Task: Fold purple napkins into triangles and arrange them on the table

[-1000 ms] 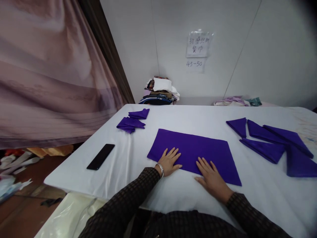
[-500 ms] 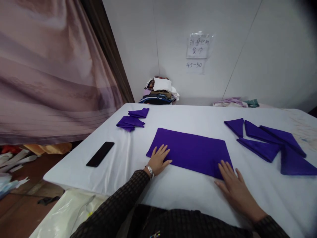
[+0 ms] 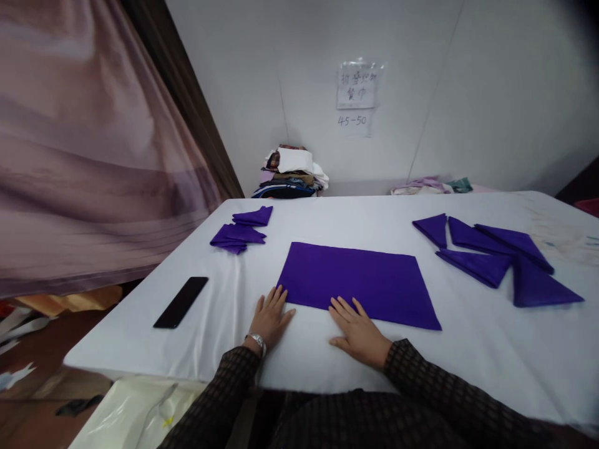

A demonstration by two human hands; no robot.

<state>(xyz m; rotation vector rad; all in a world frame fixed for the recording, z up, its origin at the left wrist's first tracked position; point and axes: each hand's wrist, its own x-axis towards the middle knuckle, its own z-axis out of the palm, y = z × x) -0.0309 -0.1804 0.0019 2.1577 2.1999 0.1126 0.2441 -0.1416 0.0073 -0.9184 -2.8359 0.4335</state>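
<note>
A purple cloth (image 3: 350, 277) lies flat as a rectangle in front of me on the white-covered table. My left hand (image 3: 270, 319) rests with fingers spread at its near left corner, a metal bracelet on the wrist. On the middle of the near edge, my right hand (image 3: 358, 332) lies flat, fingertips touching the cloth. Neither hand grips anything. Several folded purple cloths (image 3: 486, 267) lie at the right, some overlapping. Smaller folded purple pieces (image 3: 238, 238) sit at the back left.
A black phone (image 3: 181, 302) lies at the table's left. Stacked clothes (image 3: 292, 174) and more fabric (image 3: 423, 185) are behind the far edge. A handwritten sign (image 3: 356, 90) hangs on the wall. A pink curtain (image 3: 93, 143) hangs at the left; a pale plastic bag (image 3: 131, 415) is below.
My right hand has moved left along the near edge, from the right corner to the middle. My left hand has shifted slightly left to the near left corner. The camera view has also shifted.
</note>
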